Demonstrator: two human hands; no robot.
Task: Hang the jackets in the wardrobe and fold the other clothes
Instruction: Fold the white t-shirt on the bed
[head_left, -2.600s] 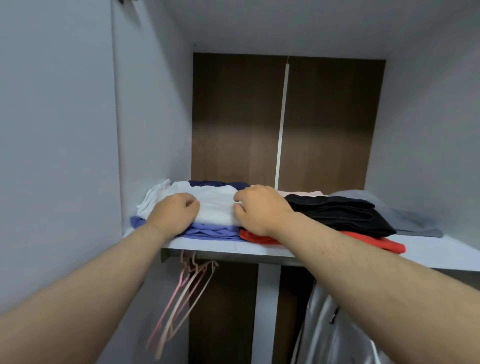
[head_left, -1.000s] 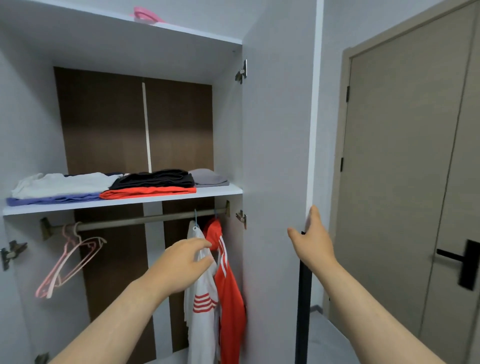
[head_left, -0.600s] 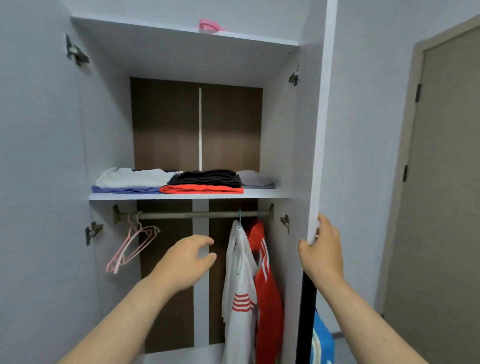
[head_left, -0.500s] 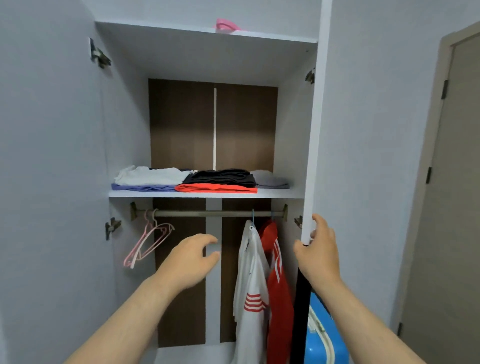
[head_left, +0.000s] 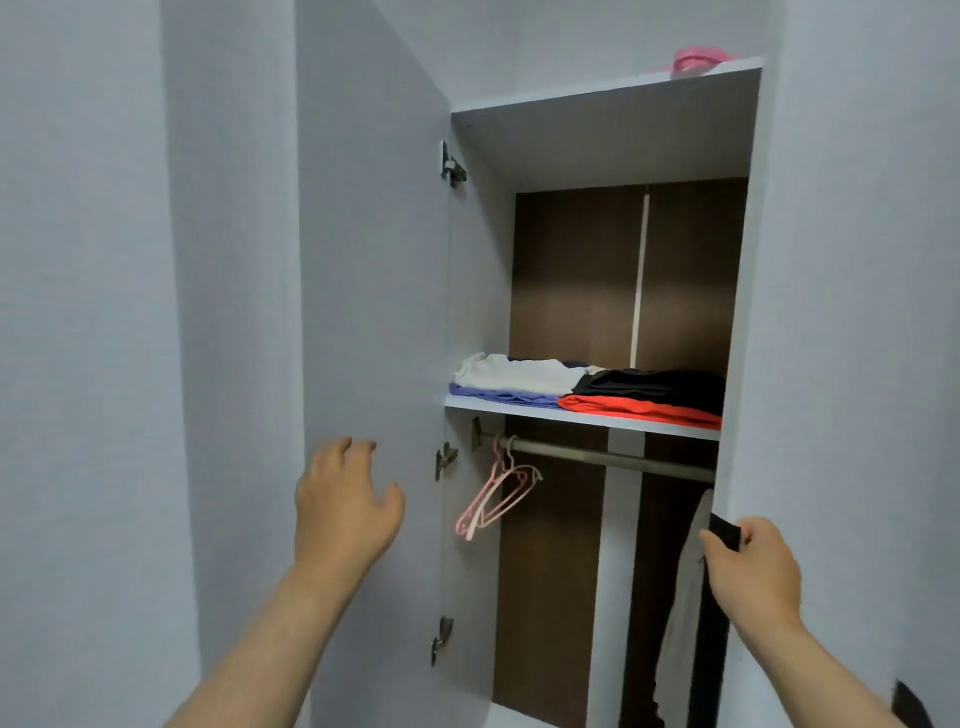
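Observation:
The wardrobe stands partly open. Folded clothes lie on its shelf (head_left: 597, 417): a white top (head_left: 514, 371) on a purple one at the left, a black garment (head_left: 654, 385) on a red one (head_left: 639, 408) at the right. Below, empty pink hangers (head_left: 496, 493) hang from the rail (head_left: 608, 457). A white jacket (head_left: 680, 597) shows past the right door's (head_left: 841, 312) edge. My right hand (head_left: 748, 566) grips that door's edge at its black handle strip. My left hand (head_left: 345, 501), fingers spread, is in front of the left door (head_left: 374, 312).
A pink object (head_left: 696, 58) lies on top of the wardrobe. Grey hinges (head_left: 451, 165) stick out along the left door's inner edge. Plain grey walls flank the wardrobe on both sides.
My view has swung right to left. The right door has swung inward and now hides the red jacket and most of the white one. My left hand has moved left toward the left door.

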